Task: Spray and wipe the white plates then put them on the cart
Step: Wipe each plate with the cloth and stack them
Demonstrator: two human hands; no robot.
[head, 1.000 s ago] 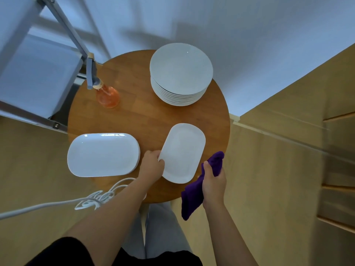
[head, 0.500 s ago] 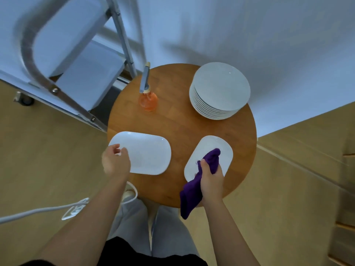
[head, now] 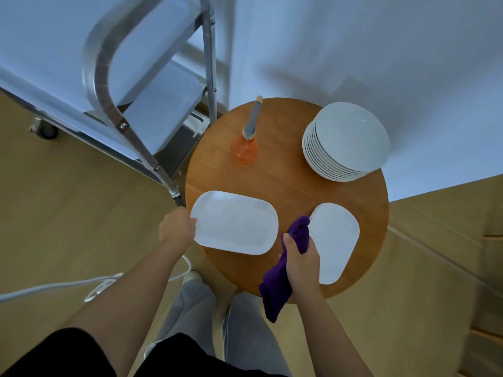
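The large oblong white plate (head: 235,223) lies at the round wooden table's (head: 294,186) eight o'clock edge; my left hand (head: 176,230) grips its nine o'clock rim, arm outstretched, my right hand (head: 300,258) clutching a purple cloth (head: 283,270) beside the smaller plate (head: 334,240)

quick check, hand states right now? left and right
Left hand: grips the left edge of the large oblong plate.
Right hand: closed around the purple cloth, over the smaller oblong plate.
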